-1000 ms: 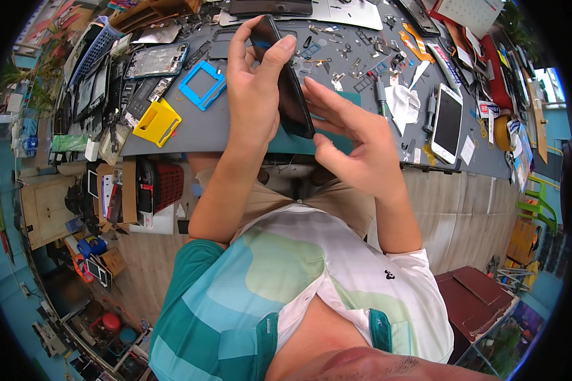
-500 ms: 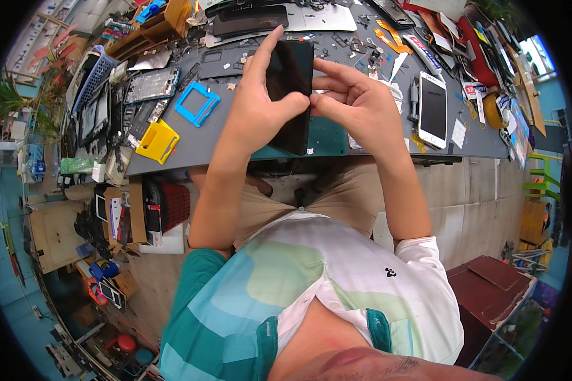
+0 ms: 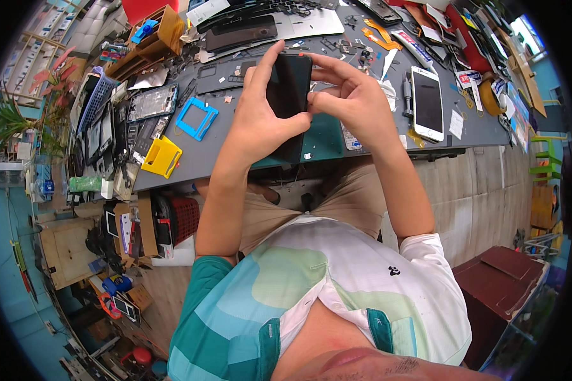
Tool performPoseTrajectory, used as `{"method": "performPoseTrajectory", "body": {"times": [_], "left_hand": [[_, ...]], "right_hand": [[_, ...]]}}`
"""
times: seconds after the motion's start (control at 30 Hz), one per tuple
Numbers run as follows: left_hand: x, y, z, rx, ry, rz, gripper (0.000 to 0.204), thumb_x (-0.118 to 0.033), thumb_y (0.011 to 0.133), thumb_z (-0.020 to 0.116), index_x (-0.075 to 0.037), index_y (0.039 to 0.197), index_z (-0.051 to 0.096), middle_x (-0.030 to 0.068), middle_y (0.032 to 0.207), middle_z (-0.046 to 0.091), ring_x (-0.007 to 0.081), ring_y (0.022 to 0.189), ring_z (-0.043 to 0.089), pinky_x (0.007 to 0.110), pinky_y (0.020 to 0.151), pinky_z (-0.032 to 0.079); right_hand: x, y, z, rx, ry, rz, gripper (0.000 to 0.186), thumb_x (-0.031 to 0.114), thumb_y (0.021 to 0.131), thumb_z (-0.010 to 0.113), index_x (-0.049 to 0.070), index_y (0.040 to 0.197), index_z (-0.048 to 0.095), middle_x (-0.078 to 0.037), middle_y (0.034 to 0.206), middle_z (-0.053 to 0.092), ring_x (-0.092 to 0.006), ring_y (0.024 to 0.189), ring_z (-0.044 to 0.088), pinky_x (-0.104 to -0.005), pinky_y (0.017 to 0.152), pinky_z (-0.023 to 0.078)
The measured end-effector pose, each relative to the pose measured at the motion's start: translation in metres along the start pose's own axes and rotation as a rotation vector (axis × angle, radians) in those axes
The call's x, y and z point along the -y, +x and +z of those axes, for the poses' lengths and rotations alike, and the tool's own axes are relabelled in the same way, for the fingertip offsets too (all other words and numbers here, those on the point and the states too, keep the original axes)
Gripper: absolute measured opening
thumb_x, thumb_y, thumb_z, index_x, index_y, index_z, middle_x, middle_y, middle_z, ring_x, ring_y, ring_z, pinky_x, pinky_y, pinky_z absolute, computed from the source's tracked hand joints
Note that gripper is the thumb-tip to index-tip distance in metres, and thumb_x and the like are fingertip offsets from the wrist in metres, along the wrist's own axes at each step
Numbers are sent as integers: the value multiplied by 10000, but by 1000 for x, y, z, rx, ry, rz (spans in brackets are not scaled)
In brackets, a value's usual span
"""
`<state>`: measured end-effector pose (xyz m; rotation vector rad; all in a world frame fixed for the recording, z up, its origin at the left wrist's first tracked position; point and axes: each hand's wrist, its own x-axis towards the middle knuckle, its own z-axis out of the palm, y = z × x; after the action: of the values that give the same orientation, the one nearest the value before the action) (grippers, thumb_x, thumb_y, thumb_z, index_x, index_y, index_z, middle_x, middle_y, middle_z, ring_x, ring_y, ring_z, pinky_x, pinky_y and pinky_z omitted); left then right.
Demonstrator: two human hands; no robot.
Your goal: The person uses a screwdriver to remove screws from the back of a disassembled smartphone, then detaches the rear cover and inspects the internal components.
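A black smartphone [image 3: 288, 89] with a dark screen is held upright above the near edge of the workbench. My left hand [image 3: 260, 114] grips it from the left, the thumb lying across the lower screen and the index finger stretched up along its edge. At the phone's upper right edge is my right hand [image 3: 349, 95], index finger at the top corner and thumb tip against the side. The other right fingers are curled and partly hidden. Beneath the phone lies a green mat [image 3: 325, 136], partly covered by my hands.
A white phone [image 3: 427, 105] lies right of my hands beside a dark screwdriver-like tool [image 3: 407, 95]. To the left are a blue plastic frame [image 3: 197, 119], a yellow plastic holder [image 3: 162, 157] and an opened phone [image 3: 153, 103]. Loose parts and orange flex cables [image 3: 380, 38] litter the far side.
My right index finger has moved up to the phone's top corner. The phone sits slightly lower in view, and the whole view has shifted a little.
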<state>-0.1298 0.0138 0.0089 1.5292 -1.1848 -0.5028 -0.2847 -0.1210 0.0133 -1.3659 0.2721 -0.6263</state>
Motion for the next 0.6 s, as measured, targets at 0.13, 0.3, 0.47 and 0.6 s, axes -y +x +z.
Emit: {"method": "performPoseTrajectory", "body": {"times": [0.13,0.3,0.47,0.6], "left_hand": [[1,1,0,23,-5,-2,1102,-20,698,862,-67,1684,371,114,1504,521,235,1397,555,374,1209,426],[-4,1,2,31,9,-5,1088,-19,698,856,-98,1679,393,114,1487,525,231,1399,547,370,1201,428],[3,3,4,24,40,29,1045,-164,685,840,-176,1649,435,168,1252,529,325,1183,603,419,1035,518],[3,5,4,41,66,26,1028,-172,689,836,-178,1639,444,163,1230,523,326,1157,602,416,1020,520]], "right_hand": [[-10,3,-1,-17,32,-29,582,-18,883,740,-95,1447,618,-170,1247,773,-150,1035,762,-278,894,616],[-3,7,-3,-60,-40,-10,494,28,896,736,-108,1366,672,-143,1135,805,-132,995,763,-274,892,612],[-7,13,-10,-107,-26,24,419,71,898,736,-116,1273,720,-118,1039,814,-134,931,777,-260,836,613],[-6,16,-12,-124,-20,44,345,71,900,732,-109,1193,757,-115,1012,810,-150,856,786,-262,787,625]]}}
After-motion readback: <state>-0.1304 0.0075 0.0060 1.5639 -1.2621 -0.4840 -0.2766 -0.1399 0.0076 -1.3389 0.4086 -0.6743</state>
